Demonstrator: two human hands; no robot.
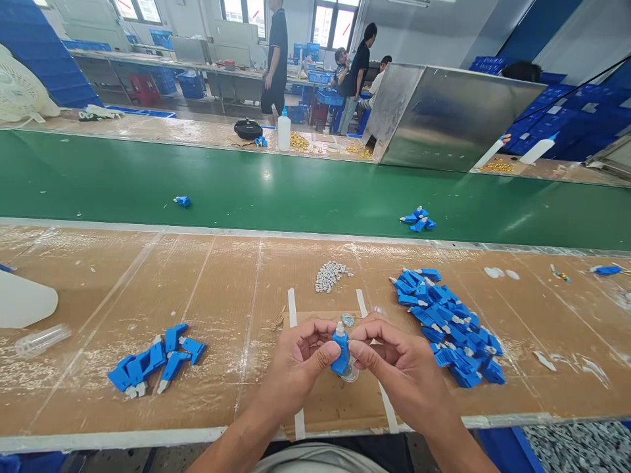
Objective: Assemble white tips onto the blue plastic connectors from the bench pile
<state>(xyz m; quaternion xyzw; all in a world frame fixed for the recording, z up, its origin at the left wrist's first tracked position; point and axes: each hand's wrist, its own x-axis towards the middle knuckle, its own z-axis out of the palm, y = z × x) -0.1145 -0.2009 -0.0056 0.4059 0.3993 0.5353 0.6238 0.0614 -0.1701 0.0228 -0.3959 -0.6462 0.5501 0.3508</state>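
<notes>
Pinching blue connector (340,351) between fingers (323,358) (both hands), upright

a long worn wooden workbench (148,282) runs across the foreground, streaked with white residue; behind it lies a green conveyor belt (296,184); beyond, a second bench (162,129) and a tilted sheet-metal hood (444,118); blue crates (566,118) stack at the right; daylight comes through windows (335,23) on the far wall, where people (357,72) stand.
</notes>
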